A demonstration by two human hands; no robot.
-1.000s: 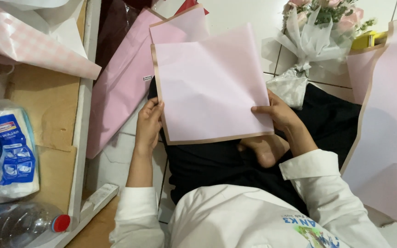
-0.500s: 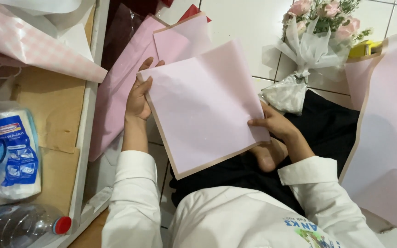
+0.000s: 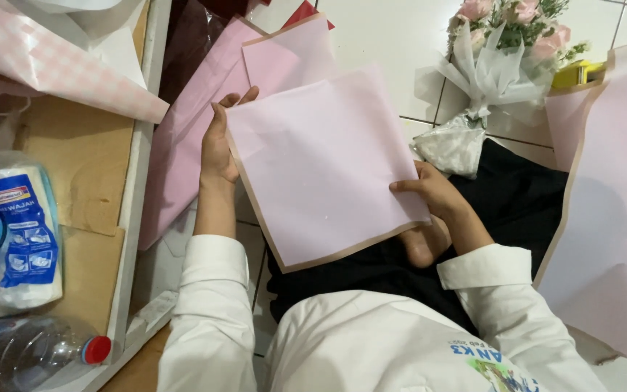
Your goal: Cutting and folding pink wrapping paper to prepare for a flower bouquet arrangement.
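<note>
Holding a pale pink square sheet [image 3: 324,163] with a thin tan border, dead centre of the frame, tilted a bit and lifted over the lap. Left hand [image 3: 219,141] clamped on the sheet's left edge, thumb and fingertips curling over the upper left corner. Right hand [image 3: 433,192] pinching the lower right edge, thumb on top, fingers tucked underneath. Hands well apart, one per side, sheet stretched flat between them.

Progress-wise, looks pretty early: sheet unfolded, no creases, not wrapped round anything. Probably just picked off the pile and being squared up, so folding or wrapping all left to go, going by this shot alone.

Just behind, toward the upper middle, more pink sheets [image 3: 205,123] fanned on the white tiled floor [image 3: 386,43], one darker mauve, one matching the held one. Upper right, a small bouquet [image 3: 506,33] of pink flowers in white wrap, lying on the tiles, well apart from the hands. Right edge, another big pink sheet [image 3: 611,218] leaning or lying there. Left side, a wooden tray or board [image 3: 81,167] with a white rim, a blue and white packet [image 3: 9,239] on it, and a clear plastic bottle [image 3: 23,352] with a red cap at lower left. Pink checked paper [image 3: 52,62] in the upper left corner.
</note>
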